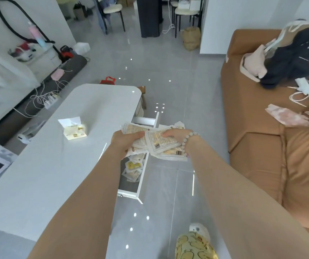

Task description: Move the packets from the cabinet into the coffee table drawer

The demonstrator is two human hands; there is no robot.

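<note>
Both my hands hold a fanned bundle of white packets [159,144] with orange print and barcodes, above the open drawer [131,193] of the white coffee table [56,165]. My left hand [125,141] grips the bundle's left side with the thumb on top. My right hand [176,135], a bead bracelet on its wrist, grips the right side. Several more packets [133,169] lie inside the drawer below, partly hidden by my hands and the bundle.
A tissue pack [74,128] lies on the table top. A brown sofa [262,146] with bags and cables stands to the right, grey tiled floor between it and the table. Cables and a power strip [49,100] lie on the floor at left. My slippered foot [196,240] is below.
</note>
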